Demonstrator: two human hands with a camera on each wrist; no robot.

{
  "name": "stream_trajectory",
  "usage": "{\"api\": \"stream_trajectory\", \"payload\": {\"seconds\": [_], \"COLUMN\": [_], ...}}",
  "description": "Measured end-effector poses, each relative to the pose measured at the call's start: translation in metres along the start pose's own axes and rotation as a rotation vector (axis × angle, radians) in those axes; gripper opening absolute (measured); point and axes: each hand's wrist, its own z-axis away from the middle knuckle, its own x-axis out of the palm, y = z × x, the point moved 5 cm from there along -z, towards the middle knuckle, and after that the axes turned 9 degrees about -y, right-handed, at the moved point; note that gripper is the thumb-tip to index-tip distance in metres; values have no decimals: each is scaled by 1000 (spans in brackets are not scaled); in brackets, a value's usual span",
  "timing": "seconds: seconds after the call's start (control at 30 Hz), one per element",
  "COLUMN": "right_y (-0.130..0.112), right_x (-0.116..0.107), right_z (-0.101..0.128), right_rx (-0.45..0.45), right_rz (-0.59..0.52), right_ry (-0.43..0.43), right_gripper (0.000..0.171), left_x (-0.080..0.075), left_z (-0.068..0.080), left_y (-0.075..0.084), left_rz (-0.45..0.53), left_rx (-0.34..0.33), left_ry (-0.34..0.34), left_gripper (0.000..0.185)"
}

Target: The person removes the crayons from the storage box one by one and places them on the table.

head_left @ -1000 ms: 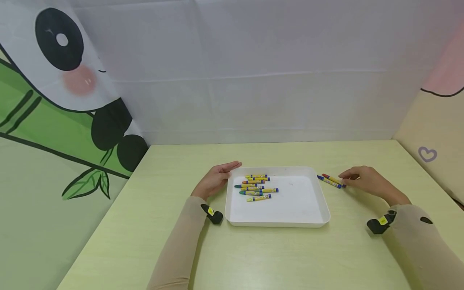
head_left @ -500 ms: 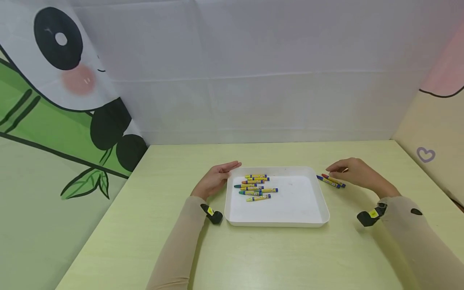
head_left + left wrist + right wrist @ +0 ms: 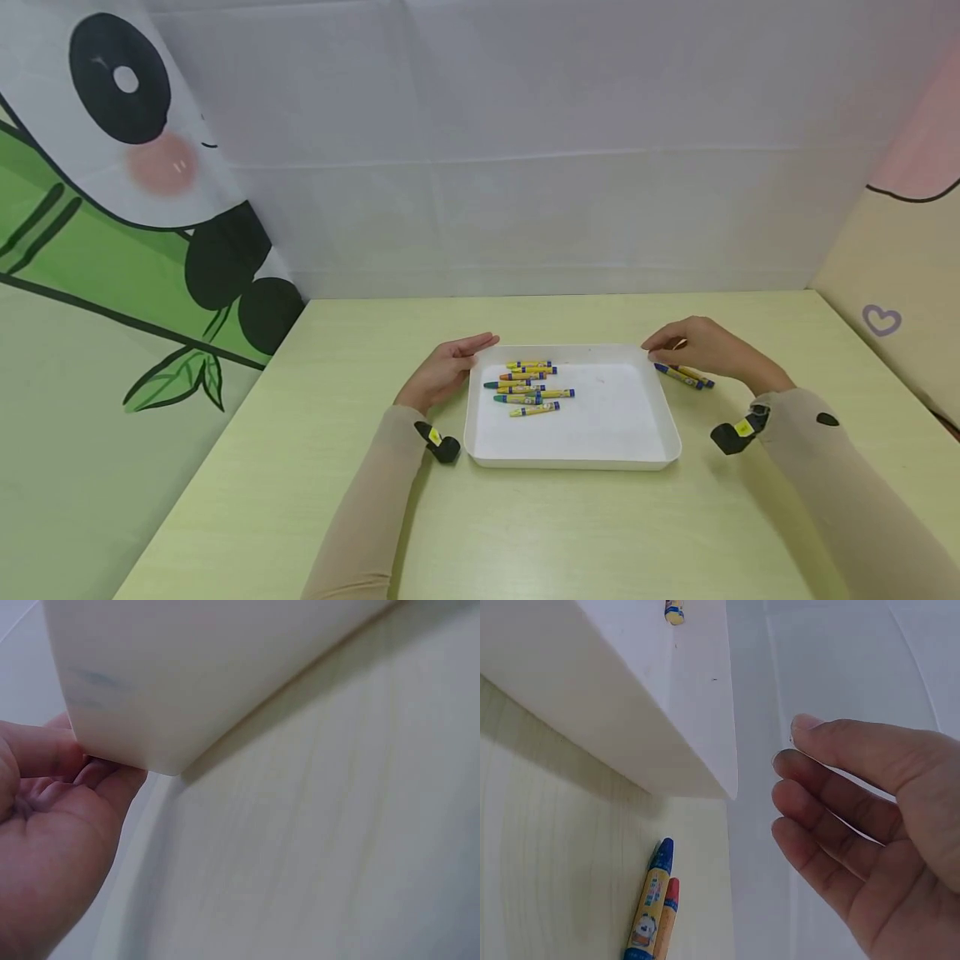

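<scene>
A white tray [image 3: 600, 421] lies in the middle of the pale green table [image 3: 570, 533]. Several yellow-wrapped crayons [image 3: 527, 386] are bunched in its far left part. My left hand [image 3: 457, 360] rests with straight fingers against the tray's far left corner; the left wrist view shows the fingers [image 3: 97, 774] touching the tray wall [image 3: 187, 667]. Two crayons [image 3: 682, 376], one blue [image 3: 652, 900] and one red [image 3: 667, 915], lie on the table right of the tray. My right hand [image 3: 675, 343] hovers over them by the tray's far right corner, fingers [image 3: 832, 791] loosely curled and holding nothing.
A white cloth backdrop [image 3: 525, 167] closes the far side of the table, and a panda-print panel [image 3: 112, 208] stands at the left. A beige panel with a heart [image 3: 885, 321] borders the right. Black wrist cameras [image 3: 442, 448] [image 3: 731, 435] sit on both sleeves.
My right hand has moved left from the outer ends of the two loose crayons toward the tray's far right corner. The left hand, tray and crayons have stayed put.
</scene>
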Motion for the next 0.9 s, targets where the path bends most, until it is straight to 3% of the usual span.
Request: {"api": "stream_trajectory", "payload": {"seconds": [0.43, 0.9], "right_y": [-21, -41], "right_x": [21, 43], "right_z": [-25, -51], "right_rx": [-13, -39], "right_rz": [-43, -19], "right_ry": [-82, -155], "right_gripper": [31, 27], "left_x": [-2, -2], "left_z": [1, 1], "left_y": [-2, -3], "left_rz": [5, 6], "left_rx": [-10, 1], "left_ry": [1, -7], "left_gripper": [50, 50]}}
